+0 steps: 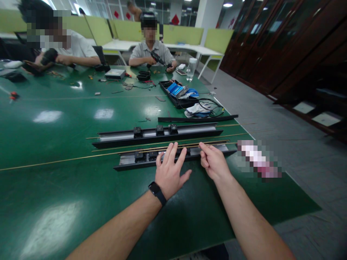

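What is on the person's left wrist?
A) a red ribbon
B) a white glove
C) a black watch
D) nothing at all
C: a black watch sits on the wrist just behind the left hand, which lies spread on the near black rail on the green table.

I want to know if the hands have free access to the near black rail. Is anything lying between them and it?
Nothing visible does. The left hand already lies with spread fingers on the near black rail, and the right hand touches it near its right end. Thin brass rods lie just beyond it.
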The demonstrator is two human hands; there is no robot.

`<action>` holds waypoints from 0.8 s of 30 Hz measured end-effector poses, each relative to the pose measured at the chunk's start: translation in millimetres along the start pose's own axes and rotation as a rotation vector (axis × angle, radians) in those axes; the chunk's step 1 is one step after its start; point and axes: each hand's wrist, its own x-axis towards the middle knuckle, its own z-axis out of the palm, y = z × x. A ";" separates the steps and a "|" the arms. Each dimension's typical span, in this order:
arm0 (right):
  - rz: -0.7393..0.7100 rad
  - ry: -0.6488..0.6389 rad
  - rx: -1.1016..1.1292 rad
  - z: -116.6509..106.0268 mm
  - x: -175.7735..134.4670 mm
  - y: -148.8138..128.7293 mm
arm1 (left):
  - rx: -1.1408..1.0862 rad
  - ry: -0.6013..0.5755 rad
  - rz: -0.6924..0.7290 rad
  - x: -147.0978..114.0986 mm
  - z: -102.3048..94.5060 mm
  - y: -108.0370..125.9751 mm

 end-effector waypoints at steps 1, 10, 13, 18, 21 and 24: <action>-0.002 0.001 0.000 -0.3 0.5 0.7 | -0.001 -0.001 0.000 0.1 -0.1 -0.1; -0.006 -0.012 -0.013 0.0 -2.4 -2.0 | -0.004 -0.005 0.005 0.2 -0.2 -0.1; 0.000 -0.027 -0.016 0.5 -3.7 -4.5 | -0.005 -0.003 0.006 0.1 -0.3 -0.1; 0.017 -0.040 -0.007 0.0 -4.1 -5.1 | -0.005 -0.003 0.004 -0.4 0.2 -0.8; 0.019 -0.037 0.003 -0.9 -3.1 -3.7 | 0.001 -0.004 0.006 -0.2 0.1 -1.0; 0.015 -0.029 0.002 -0.7 -2.4 -2.8 | 0.005 -0.002 0.005 0.2 -0.6 -0.5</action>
